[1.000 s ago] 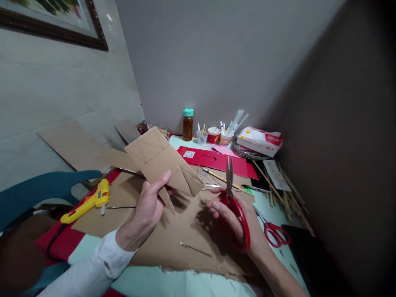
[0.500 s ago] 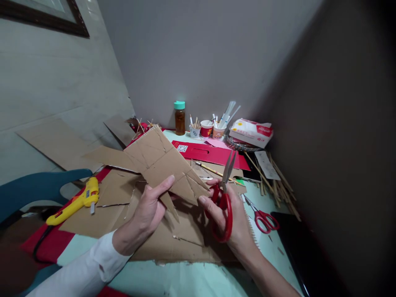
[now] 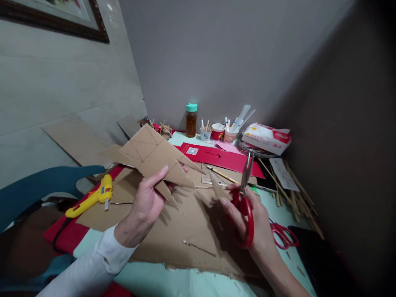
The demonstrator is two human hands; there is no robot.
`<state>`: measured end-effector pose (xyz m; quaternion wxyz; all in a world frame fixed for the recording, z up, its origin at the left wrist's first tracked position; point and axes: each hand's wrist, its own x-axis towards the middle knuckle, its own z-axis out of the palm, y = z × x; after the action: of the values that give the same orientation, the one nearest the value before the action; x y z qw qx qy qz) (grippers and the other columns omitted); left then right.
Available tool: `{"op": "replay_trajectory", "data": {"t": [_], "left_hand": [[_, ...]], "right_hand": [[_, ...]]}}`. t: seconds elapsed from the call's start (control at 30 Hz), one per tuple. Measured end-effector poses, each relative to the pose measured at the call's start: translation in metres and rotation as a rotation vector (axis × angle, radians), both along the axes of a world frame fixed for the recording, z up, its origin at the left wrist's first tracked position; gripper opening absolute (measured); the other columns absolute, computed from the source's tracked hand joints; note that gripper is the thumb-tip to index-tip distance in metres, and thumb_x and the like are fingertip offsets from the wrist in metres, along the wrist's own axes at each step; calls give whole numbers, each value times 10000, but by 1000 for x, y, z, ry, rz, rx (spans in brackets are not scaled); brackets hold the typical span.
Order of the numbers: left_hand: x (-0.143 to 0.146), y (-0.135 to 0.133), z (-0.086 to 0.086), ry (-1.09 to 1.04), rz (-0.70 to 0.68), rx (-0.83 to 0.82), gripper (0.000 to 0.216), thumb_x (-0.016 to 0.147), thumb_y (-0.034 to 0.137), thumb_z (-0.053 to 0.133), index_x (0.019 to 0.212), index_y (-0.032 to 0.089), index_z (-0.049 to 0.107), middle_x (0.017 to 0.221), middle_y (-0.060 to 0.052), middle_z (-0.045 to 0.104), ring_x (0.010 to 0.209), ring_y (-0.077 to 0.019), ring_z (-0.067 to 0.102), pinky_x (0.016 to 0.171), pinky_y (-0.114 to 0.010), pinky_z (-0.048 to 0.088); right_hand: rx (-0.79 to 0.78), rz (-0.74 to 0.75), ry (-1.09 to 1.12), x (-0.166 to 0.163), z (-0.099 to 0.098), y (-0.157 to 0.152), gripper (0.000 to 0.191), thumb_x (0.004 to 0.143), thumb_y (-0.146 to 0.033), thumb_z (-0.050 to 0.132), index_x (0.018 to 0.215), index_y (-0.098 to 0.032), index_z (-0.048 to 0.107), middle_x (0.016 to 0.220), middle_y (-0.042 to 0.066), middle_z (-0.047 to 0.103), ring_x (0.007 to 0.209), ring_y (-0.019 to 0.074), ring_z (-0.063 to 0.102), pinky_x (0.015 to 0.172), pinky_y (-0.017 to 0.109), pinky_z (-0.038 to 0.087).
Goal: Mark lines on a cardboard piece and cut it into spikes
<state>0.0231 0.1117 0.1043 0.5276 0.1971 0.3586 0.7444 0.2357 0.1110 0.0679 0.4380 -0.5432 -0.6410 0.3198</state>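
Note:
My left hand (image 3: 149,197) grips a large cut piece of cardboard (image 3: 154,154) by its lower edge, thumb on top. Pencil lines cross its face, and a V-shaped notch opens on its right side between two pointed ends. In my right hand (image 3: 259,220) are red-handled scissors (image 3: 246,175), blades pointing up and nearly together. The thumb and a finger of that same hand pinch a small cardboard triangle (image 3: 218,189), apart from the large piece. Beneath both hands lies a broad cardboard sheet (image 3: 173,245).
A yellow glue gun (image 3: 93,199) lies at left beside a teal chair (image 3: 46,181). Other red scissors (image 3: 283,236) and wooden sticks (image 3: 301,198) are at right. Behind stand a lidded bottle (image 3: 191,123), paper cups (image 3: 218,133), a tissue pack (image 3: 267,138) and red card (image 3: 229,158).
The triangle has come away from the large cardboard piece, leaving the notch. My right hand has moved right with the scissors and triangle. The view has shifted slightly.

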Motion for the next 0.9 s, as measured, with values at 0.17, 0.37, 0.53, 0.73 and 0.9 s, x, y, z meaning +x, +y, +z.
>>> {"op": "replay_trajectory", "data": {"t": [0.17, 0.37, 0.53, 0.73, 0.9], "left_hand": [[-2, -5, 5, 30, 30, -63, 373, 665, 134, 775, 1035, 117, 735, 904, -91, 807, 1031, -326, 738, 953, -423, 591], [-6, -7, 6, 27, -86, -60, 368, 728, 125, 718, 1096, 129, 721, 890, -93, 802, 821, -312, 780, 763, -411, 662], [-4, -8, 5, 15, -183, -103, 407, 718, 113, 721, 1124, 146, 719, 855, -77, 797, 661, -261, 767, 628, -357, 668], [-1, -11, -6, 121, -359, -97, 471, 705, 149, 792, 1169, 132, 710, 944, -122, 796, 708, -307, 771, 641, -418, 669], [6, -18, -17, 223, -413, -102, 473, 726, 203, 831, 1181, 153, 713, 1010, -141, 795, 750, -303, 774, 745, -430, 650]], "right_hand": [[45, -100, -105, 27, 9, 14, 377, 826, -530, 648, 1033, -223, 578, 772, 24, 640, 623, 208, 612, 606, 303, 463], [103, -301, -427, 62, 18, 26, 455, 829, -604, 578, 1066, -220, 635, 757, 83, 696, 637, 281, 647, 591, 349, 429], [100, -253, -318, 60, 17, 27, 488, 799, -644, 619, 1028, -214, 633, 747, 65, 675, 636, 264, 623, 595, 349, 429], [-116, 164, -32, 24, 27, 6, 366, 846, -532, 672, 1017, -217, 598, 706, 6, 648, 606, 188, 599, 555, 282, 473], [-237, 373, 152, 1, 29, -11, 361, 815, -464, 734, 1015, -212, 569, 784, -6, 638, 669, 166, 606, 633, 276, 488]]}}
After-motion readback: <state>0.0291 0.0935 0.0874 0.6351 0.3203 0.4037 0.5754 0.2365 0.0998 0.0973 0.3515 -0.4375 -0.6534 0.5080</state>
